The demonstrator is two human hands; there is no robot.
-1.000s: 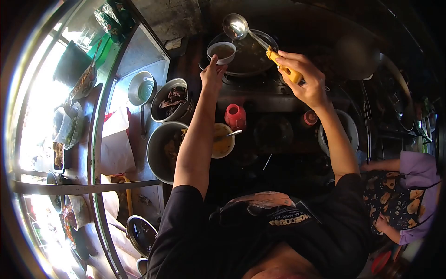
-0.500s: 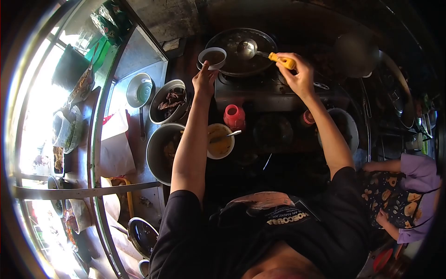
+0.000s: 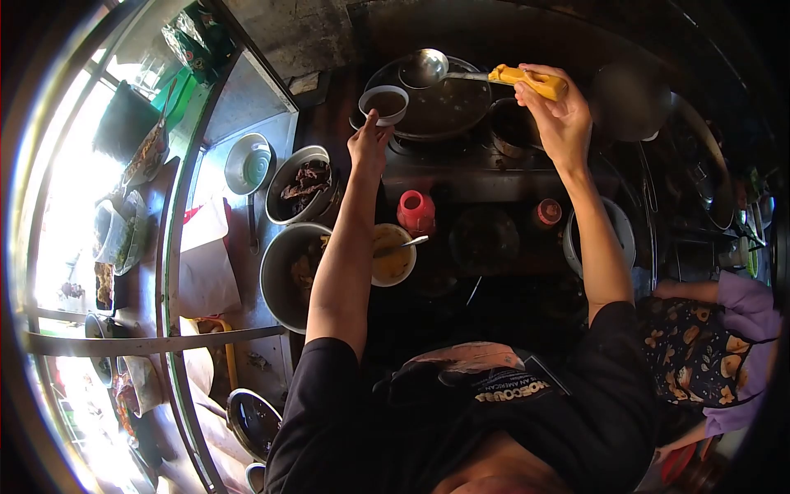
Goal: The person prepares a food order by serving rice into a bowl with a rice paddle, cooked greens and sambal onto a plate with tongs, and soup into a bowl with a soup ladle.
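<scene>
Left forearm (image 3: 341, 247) covers part of the yellow bowl (image 3: 393, 255) and the big pot (image 3: 290, 272) beside it. Wok (image 3: 448, 103) contents too dark to tell. Second person (image 3: 724, 346), right of the wok, cut off by the frame edge.

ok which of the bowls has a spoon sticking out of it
The bowl of yellow sauce beside the left forearm; its spoon leans over the rim. The small bowl the left hand holds has none.
</scene>
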